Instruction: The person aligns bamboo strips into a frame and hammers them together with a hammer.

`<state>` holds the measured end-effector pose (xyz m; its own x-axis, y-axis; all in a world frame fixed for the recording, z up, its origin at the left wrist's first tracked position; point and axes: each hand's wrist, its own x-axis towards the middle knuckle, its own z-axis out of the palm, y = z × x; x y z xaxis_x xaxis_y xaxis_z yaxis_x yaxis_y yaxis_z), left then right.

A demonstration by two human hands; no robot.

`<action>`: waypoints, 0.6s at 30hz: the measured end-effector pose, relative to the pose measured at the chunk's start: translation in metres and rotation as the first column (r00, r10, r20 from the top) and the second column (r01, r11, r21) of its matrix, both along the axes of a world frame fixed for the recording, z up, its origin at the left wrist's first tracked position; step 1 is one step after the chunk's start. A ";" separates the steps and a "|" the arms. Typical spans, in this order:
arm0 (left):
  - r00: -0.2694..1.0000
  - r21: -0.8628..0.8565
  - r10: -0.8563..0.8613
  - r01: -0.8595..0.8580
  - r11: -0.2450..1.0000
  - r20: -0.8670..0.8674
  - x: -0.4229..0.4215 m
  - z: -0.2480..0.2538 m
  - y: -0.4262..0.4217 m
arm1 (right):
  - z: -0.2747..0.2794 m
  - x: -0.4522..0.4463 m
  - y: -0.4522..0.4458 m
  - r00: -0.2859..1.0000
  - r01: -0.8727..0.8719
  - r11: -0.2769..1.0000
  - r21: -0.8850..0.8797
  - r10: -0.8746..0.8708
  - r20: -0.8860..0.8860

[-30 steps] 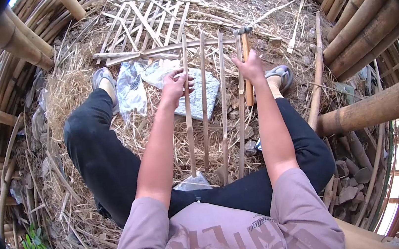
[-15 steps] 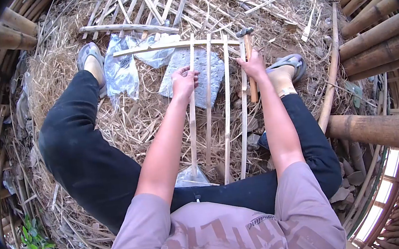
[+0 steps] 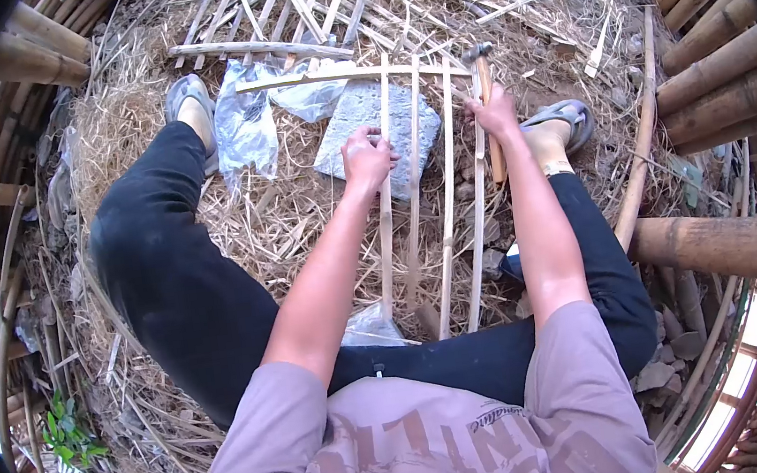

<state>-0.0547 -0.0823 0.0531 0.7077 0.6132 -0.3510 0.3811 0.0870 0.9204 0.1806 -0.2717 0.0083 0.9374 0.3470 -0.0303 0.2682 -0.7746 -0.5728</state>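
My left hand [image 3: 369, 158] is closed around the leftmost bamboo strip [image 3: 385, 236], with the fingertips at its edge. My right hand [image 3: 492, 116] has its thumb and fingers closed at the rightmost bamboo strip [image 3: 479, 224]. A hammer [image 3: 496, 161] with a wooden handle runs beneath that hand, its metal head beyond the fingers; whether the palm also grips it is hidden. Two more strips, a middle one [image 3: 413, 232] and a paler one [image 3: 446, 228], lie between my hands. The strips' far ends meet a crosswise bamboo strip [image 3: 321, 77]. Under them rests a grey stone slab [image 3: 338, 137].
Clear plastic bags [image 3: 244, 125] lie left of the slab. Farther off is a lattice of bamboo strips [image 3: 285, 12]. Straw [image 3: 256, 242] covers the ground. Thick bamboo poles [image 3: 730, 247] stand to the right, and a green plant [image 3: 67, 431] grows at lower left.
The whole view has shifted slightly, so things sit farther right. Both hands stay at the same strips, with little movement against them.
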 end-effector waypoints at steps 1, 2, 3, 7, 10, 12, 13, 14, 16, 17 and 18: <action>1.000 0.013 -0.016 0.016 1.000 0.002 0.002 0.001 0.002 | 0.040 -0.014 0.007 0.985 0.040 0.989 0.140 -0.015 -0.170; 0.999 0.026 -0.032 0.032 0.999 0.007 0.006 0.002 0.004 | 0.059 -0.017 0.011 0.991 0.036 0.991 0.126 -0.019 -0.131; 0.999 0.032 -0.041 0.041 0.999 0.008 0.010 0.005 0.006 | 0.070 -0.016 0.013 0.996 0.031 0.993 0.113 -0.021 -0.092; 0.996 0.021 -0.036 0.034 0.999 0.080 0.018 0.013 0.003 | 0.045 0.015 0.011 0.984 -0.002 0.998 0.062 -0.009 0.176; 0.998 0.022 -0.040 0.038 0.999 0.057 0.015 0.008 -0.006 | 0.050 0.005 0.002 0.999 -0.029 0.996 0.086 0.027 0.035; 0.999 0.006 -0.019 0.018 1.000 0.044 0.005 0.004 -0.015 | 0.048 -0.004 0.000 0.988 -0.053 0.997 -0.056 0.061 0.145; 0.998 -0.012 0.003 -0.003 1.000 0.055 0.005 -0.002 -0.015 | 0.060 -0.019 0.005 0.995 -0.004 1.000 0.006 0.004 0.103; 0.998 -0.032 0.028 -0.026 0.999 0.062 0.004 -0.008 -0.015 | 0.054 -0.015 0.004 0.994 -0.023 1.000 0.016 0.021 0.107; 0.999 -0.073 0.022 -0.018 0.997 0.044 0.001 0.004 -0.015 | 0.052 -0.013 0.009 0.993 -0.059 0.998 0.035 0.055 0.106; 0.999 -0.065 0.020 -0.018 0.998 0.032 0.002 0.013 -0.014 | 0.066 -0.021 0.010 0.985 -0.024 0.998 -0.053 0.032 0.168; 1.000 -0.055 0.018 -0.017 0.998 0.022 0.003 0.016 -0.013 | 0.072 -0.018 0.010 0.987 -0.039 0.998 -0.055 0.047 0.151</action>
<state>-0.0514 -0.0954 0.0688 0.7051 0.6058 -0.3685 0.3583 0.1441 0.9224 0.1624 -0.2613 0.0807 0.9164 0.3892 0.0928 0.3835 -0.7879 -0.4818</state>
